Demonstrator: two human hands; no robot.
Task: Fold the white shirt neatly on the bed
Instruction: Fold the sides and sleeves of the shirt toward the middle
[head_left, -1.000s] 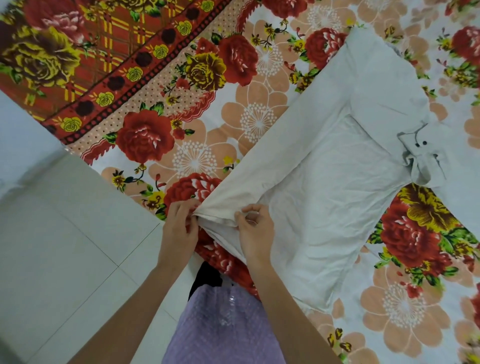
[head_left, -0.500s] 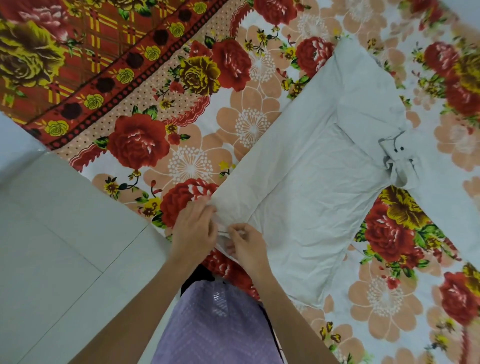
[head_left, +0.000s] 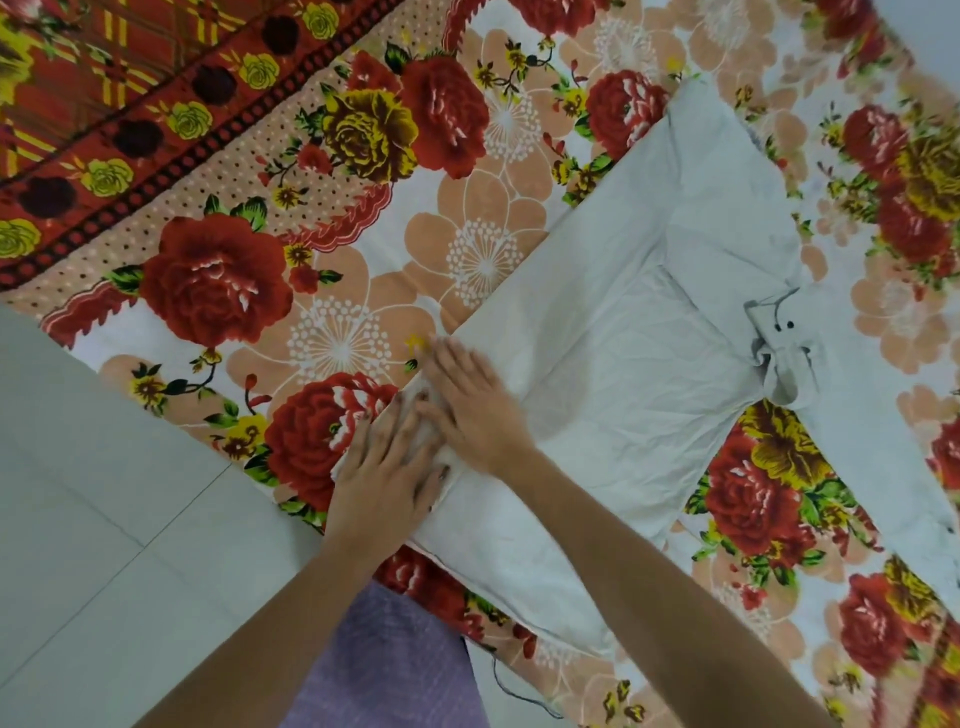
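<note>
**First fold down, plenty of shirt left to go**

The bed (head_left: 363, 291) fills the view, its loud floral sheet running off toward a red patterned border at top left, pale tiled floor (head_left: 93, 493) below it. Across that sheet, from the near edge up toward the far right, lies the shirt (head_left: 613, 364), flat and mostly smooth. One long side looks folded in already: a straight crease runs along its left edge, and a sleeve lies turned back over the body near the top. That's the done part, by my reading. On the right, the other half is still open, a second sleeve trailing away toward the right edge of view, and the collar (head_left: 779, 343) sits bunched and rumpled with two dark buttons showing.

Down at the hem corner, both hands are at work. The left hand (head_left: 387, 478) lies flat on the cloth, fingers (head_left: 400, 421) spread and pressing. The right hand (head_left: 475, 405) rests just beside it, touching it, palm down, fingers held loosely together and pointing along the crease. Nothing is pinched; this looks like smoothing the fold flat.

Still to come, I'd judge: the right side and its sleeve folded in, the collar tidied, then the length doubled up into a neat packet. Roughly a third along
</note>
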